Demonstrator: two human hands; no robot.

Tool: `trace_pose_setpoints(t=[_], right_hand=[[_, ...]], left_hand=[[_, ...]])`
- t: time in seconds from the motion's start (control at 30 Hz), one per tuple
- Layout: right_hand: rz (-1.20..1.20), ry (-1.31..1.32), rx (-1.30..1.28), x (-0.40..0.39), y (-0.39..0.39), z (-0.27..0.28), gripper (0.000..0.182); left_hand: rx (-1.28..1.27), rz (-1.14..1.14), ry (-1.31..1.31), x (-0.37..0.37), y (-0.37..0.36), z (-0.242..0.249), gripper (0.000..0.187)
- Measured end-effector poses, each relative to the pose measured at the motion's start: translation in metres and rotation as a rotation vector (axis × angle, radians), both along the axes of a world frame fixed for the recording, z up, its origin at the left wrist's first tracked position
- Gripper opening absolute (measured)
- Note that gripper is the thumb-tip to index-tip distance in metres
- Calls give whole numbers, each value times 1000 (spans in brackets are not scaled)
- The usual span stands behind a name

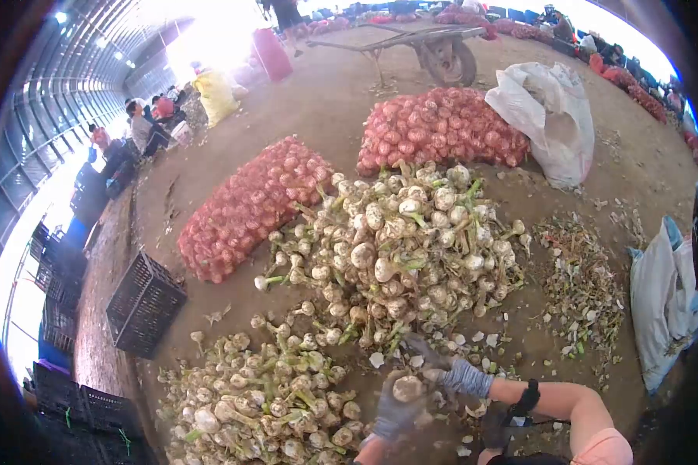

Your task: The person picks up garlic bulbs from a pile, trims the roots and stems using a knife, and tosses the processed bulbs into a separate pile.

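My left hand [396,415], in a grey glove, is closed around a garlic bulb [408,388] at the bottom centre. Just to its right is my right hand [459,377], gloved in grey as well, with its fingers curled near the bulb. A dark, blurred shape by those fingers could be a tool, but I cannot make it out. Beyond both hands rises a large heap of garlic bulbs [395,248] with stems on. Another heap of garlic [256,403] lies to the left of my left hand.
Two red mesh sacks of garlic [256,205] [442,128] lie behind the heap. A black crate [145,304] stands left. Trimmings [582,279] and a white sack [663,302] are right, another white sack [547,120] farther back. Beyond are a wheelbarrow [434,50] and seated people [143,128].
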State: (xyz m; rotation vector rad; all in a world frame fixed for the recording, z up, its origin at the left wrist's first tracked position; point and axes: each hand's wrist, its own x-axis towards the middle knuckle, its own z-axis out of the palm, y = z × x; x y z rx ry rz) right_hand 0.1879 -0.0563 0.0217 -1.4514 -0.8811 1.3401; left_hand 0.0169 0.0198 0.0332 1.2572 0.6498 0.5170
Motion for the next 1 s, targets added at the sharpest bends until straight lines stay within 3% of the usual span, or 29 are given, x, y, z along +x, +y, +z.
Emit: trace_pose_setpoints(t=[0.1, 0.13, 0.17, 0.23, 0.27, 0.3, 0.33, 0.4, 0.57, 0.6, 0.63, 0.67, 0.77, 0.8, 0.87, 0.9, 1.0], right_hand=[[40, -140, -307, 20, 1, 7, 65], [0, -204, -208, 23, -1, 4, 67], [-35, -262, -124, 25, -6, -4, 69], [132, -458, 48, 35, -17, -41, 60], [143, -588, 26, 34, -18, -21, 52], [35, -216, -129, 29, -16, -11, 47], [57, -431, -91, 25, -17, -2, 45], [68, -716, -28, 18, -13, 17, 39], [288, -1112, -78, 4, -7, 40, 26], [289, -1103, -92, 1, -5, 39, 26], [327, -1108, -52, -2, -3, 39, 23], [363, -1111, -11, -5, -1, 39, 21], [447, -1139, -46, -12, 1, 44, 24], [455, -1185, -15, -13, 1, 44, 23], [389, -1170, 63, -9, -3, 38, 21], [403, -1172, -4, -6, -3, 34, 21], [415, -1170, -81, -5, -5, 31, 21]], left_hand=[[-38, 110, 33, -2, 0, 8, 57], [95, 138, 63, -1, 3, -3, 55], [55, 133, 85, -1, 6, -16, 55], [94, 184, 304, -1, 12, -26, 52], [108, 207, 423, -3, 12, -27, 52], [-231, 205, 128, -1, 14, -23, 51], [-558, 227, -171, -3, 15, -21, 50], [106, 173, 255, -6, 14, -26, 49], [2, 17, 224, -5, 14, -25, 39], [-38, -56, 209, -9, 14, -36, 32], [137, -119, 225, -18, 9, -68, 31], [127, -129, 229, -24, 2, -90, 31], [1103, -13, 681, -38, -17, -127, 52], [1099, -18, 680, -31, -12, -102, 52], [388, -264, 516, -10, 5, -28, 54], [709, -254, 491, -15, 1, -64, 51], [548, -235, 458, -13, -2, -52, 50]])
